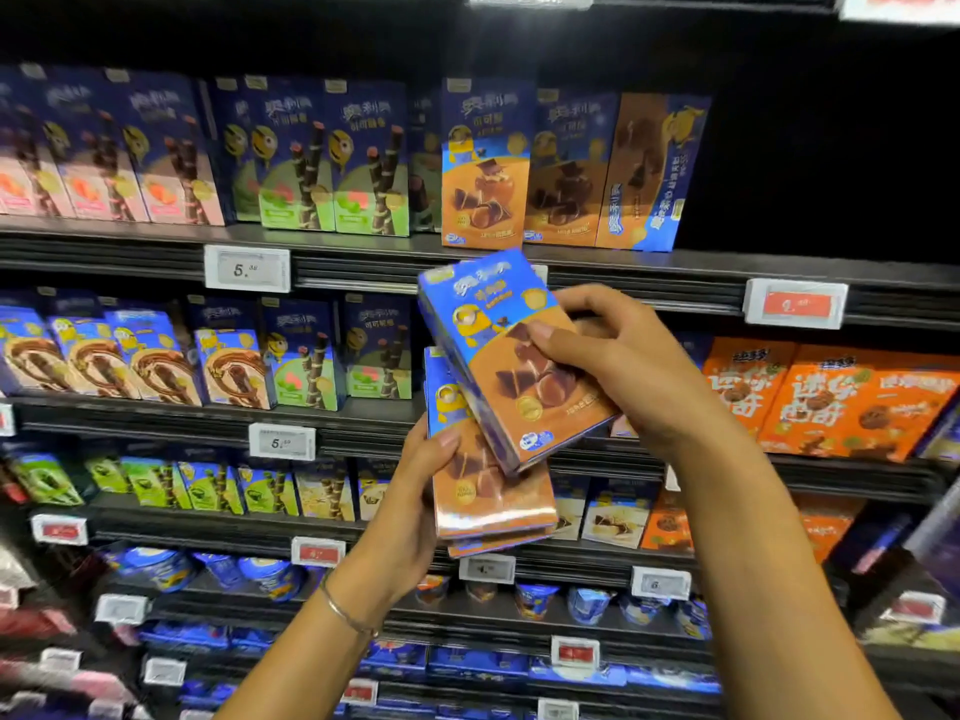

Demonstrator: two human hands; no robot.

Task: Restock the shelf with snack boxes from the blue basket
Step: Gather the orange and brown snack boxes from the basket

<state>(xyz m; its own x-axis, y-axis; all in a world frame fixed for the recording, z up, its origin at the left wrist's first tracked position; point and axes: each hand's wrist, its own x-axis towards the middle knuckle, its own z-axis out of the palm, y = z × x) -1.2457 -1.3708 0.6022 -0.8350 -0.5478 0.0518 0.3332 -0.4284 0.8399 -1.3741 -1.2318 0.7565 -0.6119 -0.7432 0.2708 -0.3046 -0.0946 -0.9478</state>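
Observation:
My right hand (618,371) grips a blue-and-brown snack box (504,366), tilted, with the thumb across its front, just below the top shelf's edge. Under it my left hand (415,506) holds a small stack of the same snack boxes (493,501) from below and the left. On the top shelf (363,241) stand matching brown boxes (485,163), with a dark gap to their right (810,174). The blue basket is not in view.
Pink and green wafer-stick boxes (291,158) fill the top shelf's left part. Lower shelves hold more boxes, orange cookie boxes (831,397) at the right and blue cups (270,574) near the bottom. Price tags (247,269) line the shelf edges.

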